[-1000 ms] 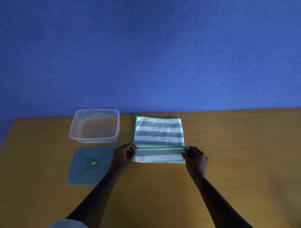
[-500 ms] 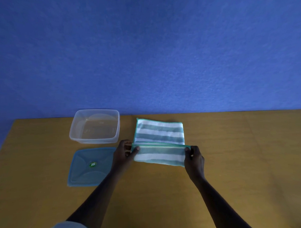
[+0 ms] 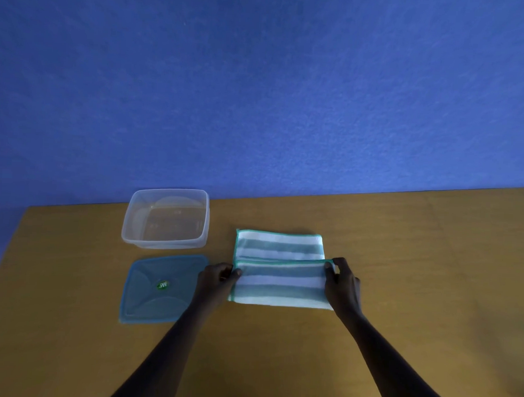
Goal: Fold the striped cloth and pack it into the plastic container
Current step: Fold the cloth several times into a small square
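A green-and-white striped cloth [image 3: 279, 270] with a green hem lies on the wooden table [image 3: 401, 247], its near part doubled over the far part. My left hand [image 3: 214, 281] pinches the folded flap's left corner. My right hand [image 3: 342, 282] pinches its right corner. The flap's hemmed edge runs between my hands, about halfway up the cloth. A clear plastic container [image 3: 166, 218] stands open and empty, to the left of the cloth and further back.
The container's blue lid [image 3: 159, 288] lies flat in front of the container, just left of my left hand. A blue wall [image 3: 258, 94] rises behind the table. The table's left edge is near the lid.
Both hands carried the near edge of the cloth away from me, over the far part. The folded flap grew wider and now covers about half the cloth.
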Action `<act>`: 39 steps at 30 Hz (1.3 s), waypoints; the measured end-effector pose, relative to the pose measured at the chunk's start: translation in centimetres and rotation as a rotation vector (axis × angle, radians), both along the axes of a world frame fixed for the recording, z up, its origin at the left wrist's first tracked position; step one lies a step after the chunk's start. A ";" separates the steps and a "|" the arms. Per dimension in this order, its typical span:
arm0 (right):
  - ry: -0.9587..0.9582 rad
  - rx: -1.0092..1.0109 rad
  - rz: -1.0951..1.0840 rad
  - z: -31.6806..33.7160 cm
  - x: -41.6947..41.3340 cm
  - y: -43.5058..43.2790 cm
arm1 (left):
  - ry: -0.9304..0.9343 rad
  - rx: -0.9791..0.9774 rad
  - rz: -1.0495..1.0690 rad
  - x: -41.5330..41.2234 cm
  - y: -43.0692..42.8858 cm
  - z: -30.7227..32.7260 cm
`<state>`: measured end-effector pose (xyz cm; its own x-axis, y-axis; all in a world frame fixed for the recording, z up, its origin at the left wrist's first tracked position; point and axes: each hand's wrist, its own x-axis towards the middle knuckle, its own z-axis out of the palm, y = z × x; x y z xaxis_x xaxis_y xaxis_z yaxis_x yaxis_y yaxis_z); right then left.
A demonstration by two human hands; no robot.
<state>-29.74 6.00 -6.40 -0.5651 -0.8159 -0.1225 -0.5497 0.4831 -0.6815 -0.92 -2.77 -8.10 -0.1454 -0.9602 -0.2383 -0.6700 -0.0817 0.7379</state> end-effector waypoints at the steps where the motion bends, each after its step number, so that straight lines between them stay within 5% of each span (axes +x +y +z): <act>1: -0.002 0.008 0.003 0.0 0.0 0.0 | 0.002 -0.011 0.003 -0.1 -0.1 0.1; 9: -0.238 0.045 -0.063 -0.2 -0.4 0.1 | 0.170 0.124 0.196 -0.8 0.0 0.0; 14: -0.376 0.052 0.003 -0.5 0.0 1.3 | 0.089 0.161 0.141 -0.4 1.4 -0.5; 27: -0.211 -0.033 -0.069 0.6 0.8 -3.0 | 0.103 -0.157 0.120 -1.4 -0.3 0.4; 33: -0.155 0.117 0.139 -0.1 0.5 -2.7 | 0.043 -0.051 -0.082 -0.4 -0.3 -0.5; 39: 0.045 0.038 0.329 0.0 0.5 -2.8 | -0.030 -0.091 -0.254 0.1 -0.8 -0.7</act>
<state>-29.22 3.20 -6.36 -0.2778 -0.9508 -0.1374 -0.7095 0.2995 -0.6380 -0.82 -3.58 -8.75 -0.3782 -0.9116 -0.1609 -0.6824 0.1571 0.7139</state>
